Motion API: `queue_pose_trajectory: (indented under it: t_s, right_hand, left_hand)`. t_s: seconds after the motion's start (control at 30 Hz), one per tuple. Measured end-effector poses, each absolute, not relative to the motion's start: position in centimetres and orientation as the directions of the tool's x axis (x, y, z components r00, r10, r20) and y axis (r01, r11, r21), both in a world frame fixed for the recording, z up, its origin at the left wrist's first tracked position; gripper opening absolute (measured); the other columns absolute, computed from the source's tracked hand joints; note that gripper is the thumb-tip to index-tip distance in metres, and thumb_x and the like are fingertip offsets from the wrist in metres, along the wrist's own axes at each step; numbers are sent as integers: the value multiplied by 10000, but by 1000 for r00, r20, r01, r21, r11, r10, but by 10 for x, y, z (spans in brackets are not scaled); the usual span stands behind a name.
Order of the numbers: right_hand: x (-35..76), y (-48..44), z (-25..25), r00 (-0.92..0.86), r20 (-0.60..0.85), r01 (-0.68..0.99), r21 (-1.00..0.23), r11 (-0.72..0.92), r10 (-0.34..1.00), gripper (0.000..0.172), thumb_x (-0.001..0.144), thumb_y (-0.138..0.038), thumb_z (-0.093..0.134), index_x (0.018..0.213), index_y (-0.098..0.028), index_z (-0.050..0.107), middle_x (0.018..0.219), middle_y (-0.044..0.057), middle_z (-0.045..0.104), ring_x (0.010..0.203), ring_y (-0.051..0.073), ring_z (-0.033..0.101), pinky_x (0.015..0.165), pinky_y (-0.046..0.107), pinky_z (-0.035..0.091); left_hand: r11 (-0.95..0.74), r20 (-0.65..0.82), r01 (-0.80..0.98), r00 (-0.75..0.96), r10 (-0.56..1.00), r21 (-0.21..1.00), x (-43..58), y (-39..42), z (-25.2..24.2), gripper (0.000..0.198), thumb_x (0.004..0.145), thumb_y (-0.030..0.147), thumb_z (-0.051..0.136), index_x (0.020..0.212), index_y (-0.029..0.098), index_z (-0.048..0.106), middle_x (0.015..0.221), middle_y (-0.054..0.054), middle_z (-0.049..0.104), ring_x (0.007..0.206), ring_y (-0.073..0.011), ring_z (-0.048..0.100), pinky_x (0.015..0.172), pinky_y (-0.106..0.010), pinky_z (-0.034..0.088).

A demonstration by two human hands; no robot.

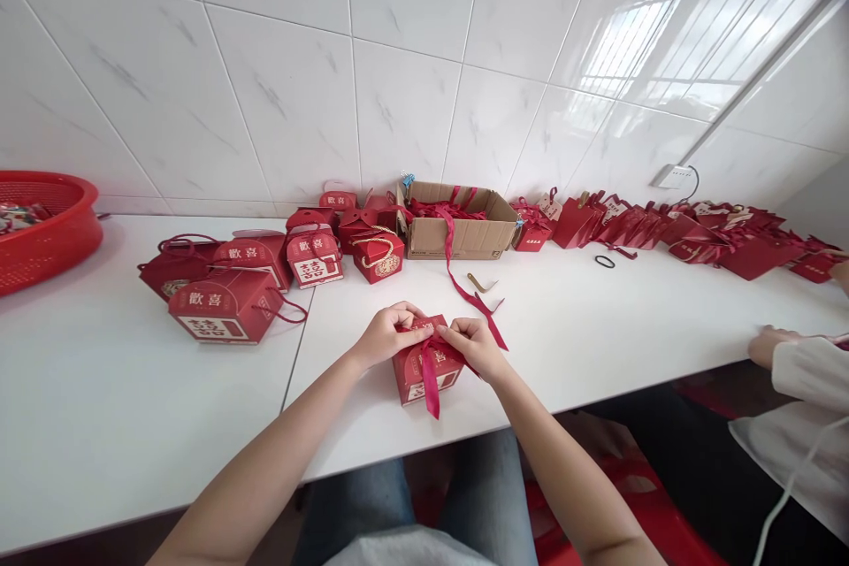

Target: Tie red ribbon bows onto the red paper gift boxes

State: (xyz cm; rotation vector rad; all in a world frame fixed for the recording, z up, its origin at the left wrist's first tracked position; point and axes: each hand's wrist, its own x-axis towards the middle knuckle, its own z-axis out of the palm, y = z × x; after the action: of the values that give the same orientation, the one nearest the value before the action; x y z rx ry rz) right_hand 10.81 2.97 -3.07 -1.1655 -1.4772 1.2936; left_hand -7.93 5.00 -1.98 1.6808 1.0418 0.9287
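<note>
A red gift box (pixel 403 378) with gold and white characters stands on the table right in front of me. A dark red ribbon (pixel 430 382) lies across its top, gathered at the middle, with one tail hanging down the front. My left hand (pixel 396 334) reaches over the left of the box, thumb and fingers pinched on the ribbon. From the other side my right hand (pixel 472 343) pinches the ribbon at the same spot, fingers curled. The fingers hide the exact shape of the knot. Behind my right hand lies a small gold-coloured cutting tool (pixel 478 285), perhaps thread snips.
A cardboard box (pixel 457 243) of ribbons stands against the wall, one long ribbon (pixel 451 261) trailing out. Finished-looking red boxes (pixel 222 305) sit left, beyond them a red basket (pixel 59 239). More red boxes (pixel 640 225) line the right. A co-worker's hand (pixel 769 345) rests at right.
</note>
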Motion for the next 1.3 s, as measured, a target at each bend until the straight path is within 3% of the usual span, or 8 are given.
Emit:
queue_pose_trajectory:
  t_s: [0.27, 0.43, 0.5, 0.6, 0.73, 0.93, 1.1, 1.3]
  right_hand:
    - [112, 28, -30, -184, 39, 151, -986, 67, 982, 505, 708, -527, 658, 510, -194, 333, 516, -55, 310, 502, 77, 259, 468, 245, 202]
    - [113, 29, -31, -203, -8, 73, -997, 7, 979, 523, 701, -574, 644, 521, -195, 332, 516, -58, 303, 487, 70, 249, 453, 236, 194]
    - [114, 30, -31, -213, -24, 60, -998, -11, 977, 529, 699, -626, 613, 530, -195, 356, 510, -55, 324, 475, 72, 272, 441, 232, 208]
    - [117, 31, -28, -227, -39, 88, -996, -19, 973, 527, 703, -676, 567, 556, -194, 413, 511, -42, 374, 481, 84, 333, 436, 228, 239]
    - [119, 31, -26, -249, -47, 65, -997, -32, 967, 516, 709, -673, 566, 575, -190, 443, 522, -39, 403, 488, 85, 363, 445, 224, 257]
    - [119, 29, -17, -283, 8, -26, -1000, 1, 959, 409, 719, -504, 667, 590, -176, 458, 555, -61, 384, 509, 65, 333, 494, 220, 259]
    - [122, 33, -8, -309, -15, 45, -999, -1, 951, 363, 703, -477, 679, 619, -178, 493, 586, -53, 438, 540, 78, 361, 520, 230, 268]
    - [120, 43, -16, -271, -17, 191, -981, 37, 962, 506, 758, -554, 595, 517, -186, 345, 542, -61, 277, 526, 79, 243, 504, 247, 190]
  left_hand:
    - [-303, 173, 328, 371, 913, 895, -82, 53, -22, 499, 703, 429, 669, 491, 173, 296, 930, -57, 611, 735, -138, 570, 692, -285, 448]
    - [-271, 165, 249, 375, 912, 930, -80, 52, -23, 498, 696, 440, 675, 490, 175, 307, 933, -61, 623, 744, -147, 564, 727, -309, 460]
    - [-232, 141, 191, 398, 906, 954, -80, 52, -22, 450, 748, 474, 626, 513, 168, 395, 950, -75, 635, 791, -166, 580, 768, -321, 464]
    - [-147, 83, 112, 441, 894, 983, -81, 52, -21, 364, 842, 497, 507, 740, 157, 584, 931, -82, 648, 859, -194, 605, 807, -332, 470]
    - [-225, 174, 121, 335, 926, 967, -79, 50, -16, 253, 832, 399, 541, 985, 204, 591, 1090, -70, 611, 1088, -221, 555, 944, -361, 431]
    - [-389, 233, 418, 378, 896, 821, -68, 35, -6, 177, 778, 371, 614, 759, 205, 673, 1172, -92, 558, 1130, -262, 524, 1016, -409, 381]
    - [-402, 234, 413, 400, 886, 817, -63, 33, -12, 92, 751, 295, 632, 756, 204, 644, 1121, -78, 573, 1058, -239, 563, 967, -385, 431]
    - [-390, 229, 401, 392, 891, 829, -60, 35, -16, 59, 696, 204, 608, 651, 192, 572, 1071, -66, 601, 1042, -237, 561, 946, -389, 442]
